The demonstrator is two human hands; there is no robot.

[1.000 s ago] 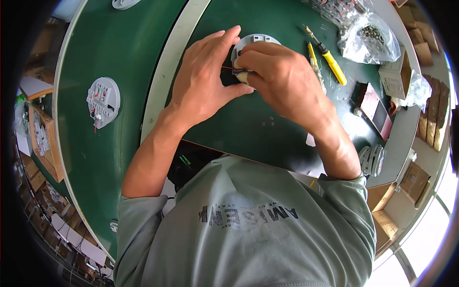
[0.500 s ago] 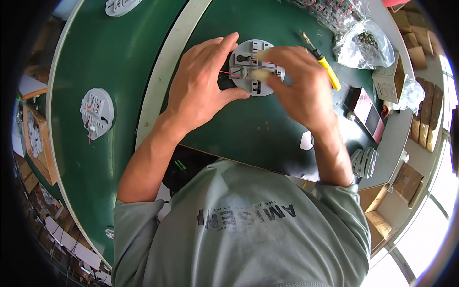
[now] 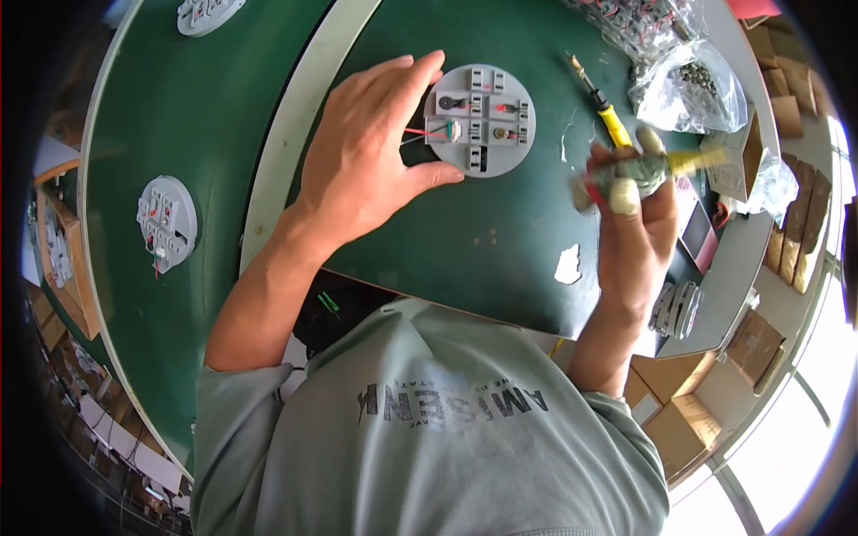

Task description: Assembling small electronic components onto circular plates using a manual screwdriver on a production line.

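On the green table a round grey plastic plate (image 3: 503,161) lies face up, bearing small slotted blocks and coloured parts. My left hand (image 3: 362,147) curves round its left side, thumb and forefinger bracketing the rim. Red and dark wires (image 3: 414,133) run from the plate under that hand. To the right, away from the plate, my right hand (image 3: 633,223) is raised with pale covers on its fingertips. It pinches a blurred grey-green thing (image 3: 642,170) with a yellow end; its kind is unclear. Behind it lies a soldering iron (image 3: 610,121) with a yellow handle, partly hidden.
Clear plastic bags of small parts (image 3: 688,85) stand at the far right, beside an open carton (image 3: 728,161). Several grey discs (image 3: 677,310) lean together at the near right. Similar plates (image 3: 167,223) lie across a pale strip (image 3: 273,179) to the left. A white scrap (image 3: 567,265) lies near the front edge.
My right hand has moved from over the plate to the right and now holds the blurred grey-green thing. The plate's parts are uncovered. My left hand keeps its place around the rim.
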